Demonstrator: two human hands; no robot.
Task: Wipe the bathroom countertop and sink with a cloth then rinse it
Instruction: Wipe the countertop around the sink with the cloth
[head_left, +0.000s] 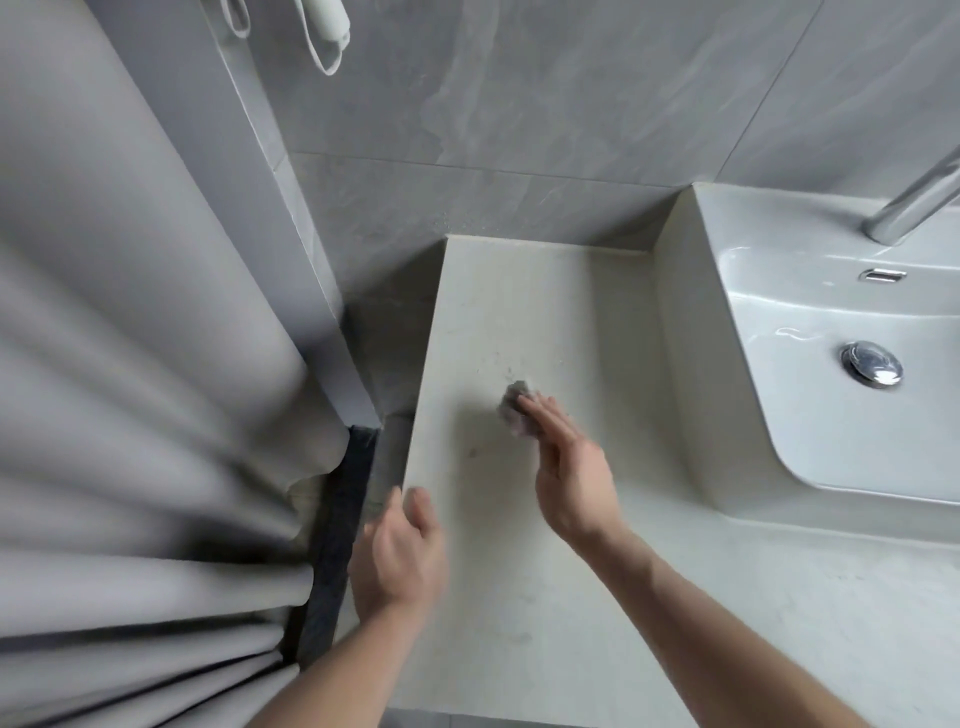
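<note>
A pale stone countertop (519, 291) fills the middle of the view, with faint dark specks near its centre. My right hand (571, 467) lies flat on it, fingers pressing down on a small grey cloth (514, 410), which shows only past the fingertips. My left hand (400, 551) hovers at the counter's left front edge, fingers loosely curled and holding nothing. The white sink (810, 322) sits to the right, with a chrome drain plug (871, 370) in its basin.
A chrome tap (909, 208) rises at the sink's back right. Grey tiled wall (519, 104) runs behind the counter. A grey shower curtain (130, 364) hangs at the left, next to a dark strip (337, 519) by the counter's side.
</note>
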